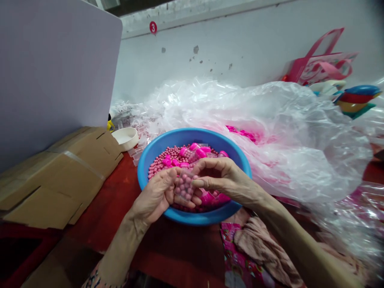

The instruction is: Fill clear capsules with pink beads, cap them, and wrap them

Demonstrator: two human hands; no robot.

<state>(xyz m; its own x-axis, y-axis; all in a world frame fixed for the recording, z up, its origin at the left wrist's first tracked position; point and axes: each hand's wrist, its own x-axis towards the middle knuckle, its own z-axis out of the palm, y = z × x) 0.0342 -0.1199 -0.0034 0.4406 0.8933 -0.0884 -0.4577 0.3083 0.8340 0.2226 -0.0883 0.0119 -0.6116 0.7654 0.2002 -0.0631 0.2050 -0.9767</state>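
Note:
A small clear container (pixel 185 187) full of pink beads is held over a blue basin (pixel 195 218). My left hand (pixel 160 192) is closed around it from the left and below. From the right, the thumb and fingertips of my right hand (pixel 220 178) pinch its upper end; whether a cap is between them I cannot make out. Inside the basin lie loose pink beads (pixel 163 159), bright pink caps (pixel 171 161) and several bead-filled containers with pink caps (pixel 198 153).
Flattened cardboard (pixel 60 172) lies at the left beside a white shallow dish (pixel 126 138). Clear plastic sheeting (pixel 294 132) piles up behind and right of the basin. A crumpled cloth (pixel 267 248) and a printed pink packet (pixel 237 256) lie front right. A pink bag (pixel 324 66) stands far right.

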